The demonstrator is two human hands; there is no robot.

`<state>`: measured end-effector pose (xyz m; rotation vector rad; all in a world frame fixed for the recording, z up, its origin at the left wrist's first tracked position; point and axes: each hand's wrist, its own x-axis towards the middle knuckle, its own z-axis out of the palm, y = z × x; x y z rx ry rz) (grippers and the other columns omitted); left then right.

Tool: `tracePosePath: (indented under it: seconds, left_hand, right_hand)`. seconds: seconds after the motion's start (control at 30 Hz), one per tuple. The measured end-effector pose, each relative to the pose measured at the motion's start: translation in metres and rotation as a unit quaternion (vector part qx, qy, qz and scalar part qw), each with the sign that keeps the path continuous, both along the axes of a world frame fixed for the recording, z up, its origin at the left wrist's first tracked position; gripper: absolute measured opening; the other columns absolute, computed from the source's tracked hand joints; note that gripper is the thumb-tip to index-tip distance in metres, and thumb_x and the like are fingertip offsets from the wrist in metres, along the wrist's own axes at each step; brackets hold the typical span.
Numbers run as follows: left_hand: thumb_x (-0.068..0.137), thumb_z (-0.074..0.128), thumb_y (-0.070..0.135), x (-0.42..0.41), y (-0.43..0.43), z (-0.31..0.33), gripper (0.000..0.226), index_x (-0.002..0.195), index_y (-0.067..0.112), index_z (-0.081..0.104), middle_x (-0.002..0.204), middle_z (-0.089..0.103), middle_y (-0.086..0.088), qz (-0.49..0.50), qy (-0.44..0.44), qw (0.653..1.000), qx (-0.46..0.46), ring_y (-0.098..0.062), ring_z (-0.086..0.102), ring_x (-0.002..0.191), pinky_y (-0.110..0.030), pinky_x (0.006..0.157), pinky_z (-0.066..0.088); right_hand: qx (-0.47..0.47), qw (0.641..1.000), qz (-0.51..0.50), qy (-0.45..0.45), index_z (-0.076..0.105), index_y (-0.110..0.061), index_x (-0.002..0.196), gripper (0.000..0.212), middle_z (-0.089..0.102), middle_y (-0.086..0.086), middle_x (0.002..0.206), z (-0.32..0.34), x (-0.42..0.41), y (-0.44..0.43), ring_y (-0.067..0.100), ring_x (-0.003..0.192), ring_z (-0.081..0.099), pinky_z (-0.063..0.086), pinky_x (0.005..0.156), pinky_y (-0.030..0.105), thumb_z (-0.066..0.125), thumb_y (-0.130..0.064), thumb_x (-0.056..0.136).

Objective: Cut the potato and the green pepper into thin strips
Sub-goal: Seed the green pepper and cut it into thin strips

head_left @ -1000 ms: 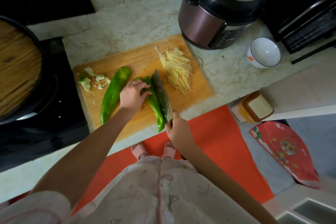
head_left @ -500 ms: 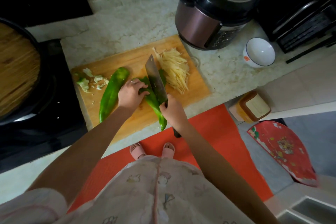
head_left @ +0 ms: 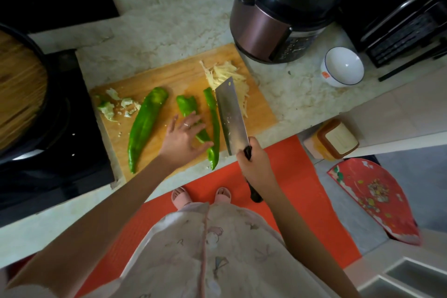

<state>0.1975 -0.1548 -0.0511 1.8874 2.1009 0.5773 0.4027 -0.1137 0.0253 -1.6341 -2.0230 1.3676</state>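
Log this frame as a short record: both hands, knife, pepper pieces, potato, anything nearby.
left hand: fingers straight, laid on the wider pepper piece
right hand: holds the cleaver by its handle
narrow pepper piece: between the wider piece and the blade
whole pepper: uncut, left of the left hand
potato strips: piled at the far right of the cutting board
pepper scraps: board's left end
progress: potato in strips; pepper only split lengthwise
nearby: white bowl, cooker
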Motion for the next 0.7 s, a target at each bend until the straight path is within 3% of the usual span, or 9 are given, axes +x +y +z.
tracePosePath:
  seconds: [0.07,0.13,0.3,0.5,0.7]
  left_hand:
    - [0.082,0.057,0.062,0.01,-0.007,-0.01,0.079,0.144,0.015,0.042,0.156,0.03,-0.003,-0.028,0.025,0.996,-0.075,-0.025,0.023,0.145,-0.051,0.117,0.002]
    - [0.081,0.069,0.052,0.013,-0.004,-0.018,0.087,0.15,0.015,0.03,0.158,0.023,-0.001,-0.01,0.004,0.997,-0.078,-0.023,0.016,0.147,-0.043,0.117,-0.002]
    - [0.085,0.071,0.035,-0.006,0.013,-0.019,0.079,0.148,0.009,0.032,0.158,0.023,-0.004,0.013,-0.008,0.998,-0.061,-0.023,0.018,0.146,-0.039,0.119,0.008]
    - [0.095,0.052,0.044,-0.021,0.024,-0.013,0.07,0.151,0.011,0.026,0.159,0.017,-0.002,0.018,0.005,0.997,-0.073,-0.02,0.012,0.147,-0.038,0.119,0.003]
    - [0.093,0.06,0.038,-0.019,0.024,-0.016,0.067,0.147,0.007,0.035,0.156,0.026,-0.006,0.037,-0.015,0.998,-0.048,-0.024,0.021,0.145,-0.042,0.119,0.008]
  right_hand:
    - [-0.008,1.0,0.007,-0.011,0.041,-0.013,0.087,0.008,0.041,0.001,0.057,-0.004,0.0,-0.007,0.011,0.045,0.039,0.03,0.046,0.031,0.046,-0.012,0.092]
    - [-0.011,1.0,0.016,-0.014,0.044,-0.015,0.094,0.004,0.041,-0.003,0.056,-0.006,-0.002,-0.009,0.007,0.043,0.041,0.027,0.044,0.022,0.046,-0.012,0.093]
    - [0.017,0.997,0.062,-0.031,0.039,-0.015,0.096,0.011,0.041,-0.005,0.057,-0.005,-0.011,-0.006,0.005,0.044,0.041,0.029,0.041,0.018,0.049,-0.011,0.093]
    - [0.033,0.995,0.086,-0.043,0.036,-0.015,0.094,0.014,0.04,-0.005,0.058,-0.008,-0.015,-0.004,0.005,0.047,0.039,0.031,0.041,0.016,0.049,-0.009,0.092]
    - [0.029,0.992,0.099,-0.071,0.044,-0.008,0.106,0.013,0.046,0.001,0.059,-0.008,-0.016,-0.003,0.011,0.049,0.045,0.031,0.04,0.02,0.046,-0.011,0.094]
